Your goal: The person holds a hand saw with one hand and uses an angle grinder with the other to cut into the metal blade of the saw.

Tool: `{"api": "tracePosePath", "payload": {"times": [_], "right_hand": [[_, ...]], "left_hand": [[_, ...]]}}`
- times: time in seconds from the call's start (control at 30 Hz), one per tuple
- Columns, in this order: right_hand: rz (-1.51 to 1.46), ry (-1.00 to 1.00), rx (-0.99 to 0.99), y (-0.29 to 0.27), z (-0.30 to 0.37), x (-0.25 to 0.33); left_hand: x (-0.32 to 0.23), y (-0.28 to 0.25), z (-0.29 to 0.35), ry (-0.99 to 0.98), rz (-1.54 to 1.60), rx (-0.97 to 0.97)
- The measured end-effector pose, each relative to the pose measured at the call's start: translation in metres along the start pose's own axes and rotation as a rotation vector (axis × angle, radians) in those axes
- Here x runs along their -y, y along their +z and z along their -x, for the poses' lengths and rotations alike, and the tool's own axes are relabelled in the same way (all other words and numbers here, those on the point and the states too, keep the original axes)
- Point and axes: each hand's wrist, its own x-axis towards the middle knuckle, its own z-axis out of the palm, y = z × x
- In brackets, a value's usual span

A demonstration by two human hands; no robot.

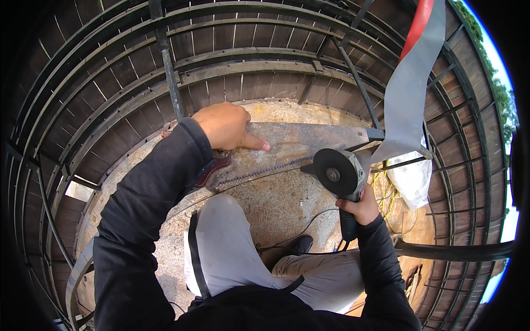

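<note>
A handsaw (287, 138) lies across in front of me, its worn blade pointing right and its toothed edge toward me. My left hand (228, 128) grips the blade near the dark red handle (215, 170), thumb flat on the metal and fingers over the back edge. On the right, an angle grinder (348, 190) is in my right hand (362, 206), closed round its body. The grinder's black disc (334, 172) is close to the teeth; whether they touch, I cannot tell. Under the saw's tip runs a dark metal bar (377, 134).
A grey and red strip (409, 83) rises at the upper right. Beyond it are a white plastic bag (411, 182) and yellow cord (386, 196). A black cable (309, 223) crosses the stained floor (287, 201). Metal railings (232, 53) and wooden boards surround me.
</note>
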Motion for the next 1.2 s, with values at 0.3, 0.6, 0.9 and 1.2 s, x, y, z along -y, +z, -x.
{"api": "tracePosePath", "payload": {"times": [0.3, 0.6, 0.9, 1.2], "right_hand": [[-0.021, 0.01, -0.006, 0.0012, -0.002, -0.0019], [-0.012, 0.012, 0.004, 0.0016, -0.0031, 0.0016], [0.005, 0.0, -0.017, 0.0041, -0.0032, 0.0041], [0.032, 0.0, -0.006, 0.0038, -0.0025, 0.0048]], "left_hand": [[-0.0018, -0.0018, 0.0018, 0.003, 0.004, -0.004], [-0.0004, 0.0004, 0.0014, 0.006, 0.008, -0.018], [0.0029, 0.0034, 0.0009, 0.034, 0.02, -0.051], [0.0005, 0.0011, 0.0014, 0.014, 0.018, -0.028]]}}
